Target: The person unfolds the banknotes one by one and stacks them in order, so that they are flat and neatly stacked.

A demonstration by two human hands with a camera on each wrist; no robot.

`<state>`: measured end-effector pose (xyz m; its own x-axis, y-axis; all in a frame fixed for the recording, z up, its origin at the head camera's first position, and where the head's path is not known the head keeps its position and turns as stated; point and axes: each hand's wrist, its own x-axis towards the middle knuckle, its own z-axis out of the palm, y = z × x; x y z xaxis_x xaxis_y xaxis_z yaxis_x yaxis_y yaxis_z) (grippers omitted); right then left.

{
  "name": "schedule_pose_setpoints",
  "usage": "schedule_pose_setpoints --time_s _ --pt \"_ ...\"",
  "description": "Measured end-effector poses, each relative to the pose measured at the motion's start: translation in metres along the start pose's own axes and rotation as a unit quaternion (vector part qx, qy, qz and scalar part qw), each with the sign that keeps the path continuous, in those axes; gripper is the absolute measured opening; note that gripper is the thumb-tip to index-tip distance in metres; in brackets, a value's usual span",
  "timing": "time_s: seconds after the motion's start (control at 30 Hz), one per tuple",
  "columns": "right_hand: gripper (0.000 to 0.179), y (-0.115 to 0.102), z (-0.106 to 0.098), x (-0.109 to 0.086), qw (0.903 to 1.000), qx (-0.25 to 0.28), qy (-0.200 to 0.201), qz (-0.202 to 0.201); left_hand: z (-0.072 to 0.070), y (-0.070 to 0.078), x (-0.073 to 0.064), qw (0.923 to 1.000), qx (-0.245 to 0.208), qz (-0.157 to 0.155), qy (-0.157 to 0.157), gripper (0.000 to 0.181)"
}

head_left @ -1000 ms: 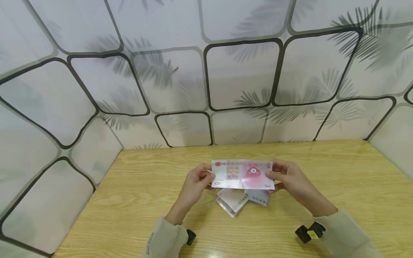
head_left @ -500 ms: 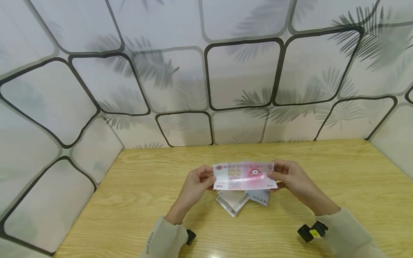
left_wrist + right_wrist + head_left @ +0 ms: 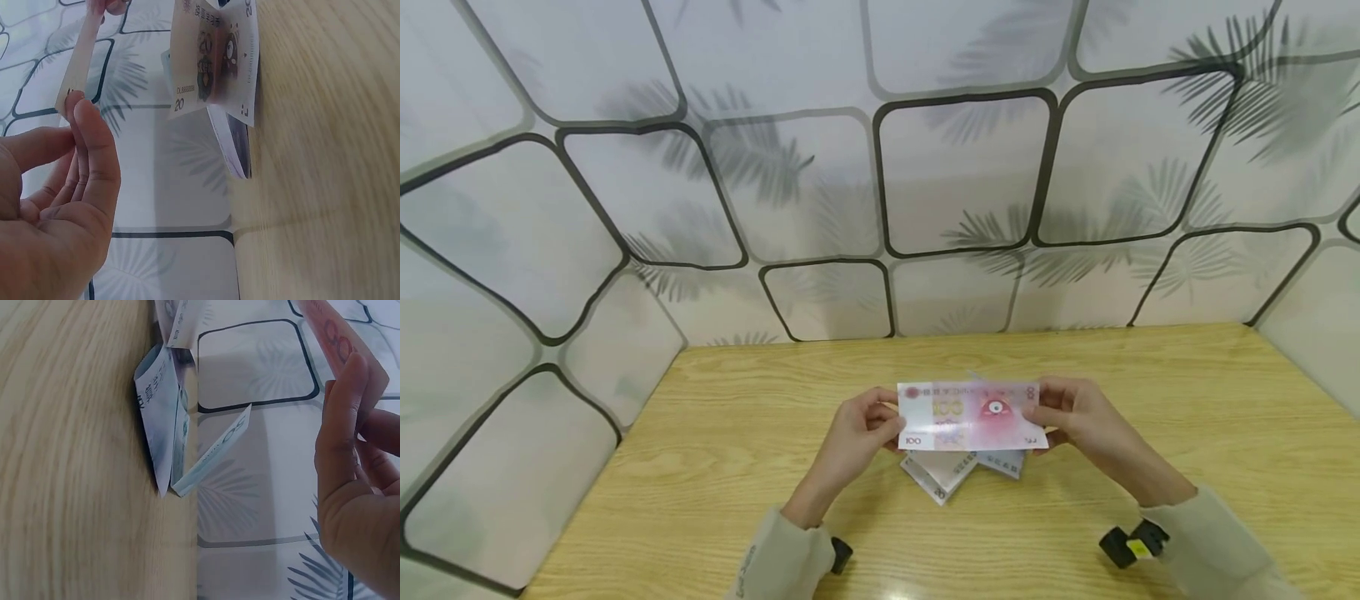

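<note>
A pink play banknote (image 3: 966, 417) marked 100, with a one-eyed cartoon figure, is stretched level above the table. My left hand (image 3: 853, 437) pinches its left end between thumb and fingers; my right hand (image 3: 1084, 423) pinches the right end. In the left wrist view the banknote (image 3: 81, 62) appears nearly edge-on. Beneath it, partly covered, lie several folded notes: a brownish 20 note (image 3: 215, 59) standing half open, and a bluish note (image 3: 1002, 462). The right wrist view shows a greenish note (image 3: 212, 453) with one flap raised.
The notes lie on a light wooden table (image 3: 715, 467). A patterned backdrop (image 3: 962, 175) with dark outlines and leaf prints rises along the back and sides. Small black devices (image 3: 1131, 546) sit at both sleeve cuffs.
Both hands have shifted slightly right and lower with the pink banknote. Its tilt has varied, so the glare on it has moved. The folded notes below stay put.
</note>
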<state>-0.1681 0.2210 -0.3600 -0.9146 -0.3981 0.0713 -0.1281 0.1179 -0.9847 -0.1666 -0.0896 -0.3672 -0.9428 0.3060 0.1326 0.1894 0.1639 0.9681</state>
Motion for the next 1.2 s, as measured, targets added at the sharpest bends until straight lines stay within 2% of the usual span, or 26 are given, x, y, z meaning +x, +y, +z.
schedule_pose_setpoints --time_s 0.37,0.6,0.8,1.0,1.2 --pt "0.023 0.001 -0.006 -0.002 0.9989 -0.002 -0.044 0.017 -0.005 -0.001 -0.007 0.9994 0.015 0.004 -0.031 0.025" --pt "0.020 0.006 -0.007 -0.007 0.9957 -0.005 -0.087 0.031 -0.005 0.001 -0.013 0.9969 0.025 -0.017 -0.073 0.033" --pt "0.019 0.012 -0.007 -0.009 0.9903 0.003 -0.137 0.022 -0.006 -0.001 -0.017 0.9934 0.040 -0.025 -0.105 0.047" --pt "0.017 0.014 -0.008 -0.010 0.9856 -0.006 -0.163 0.045 -0.006 -0.004 -0.018 0.9900 0.037 -0.043 -0.130 0.050" --pt "0.015 0.016 -0.011 -0.013 0.9736 0.005 -0.223 0.048 -0.007 -0.004 -0.021 0.9837 0.041 -0.064 -0.163 0.053"
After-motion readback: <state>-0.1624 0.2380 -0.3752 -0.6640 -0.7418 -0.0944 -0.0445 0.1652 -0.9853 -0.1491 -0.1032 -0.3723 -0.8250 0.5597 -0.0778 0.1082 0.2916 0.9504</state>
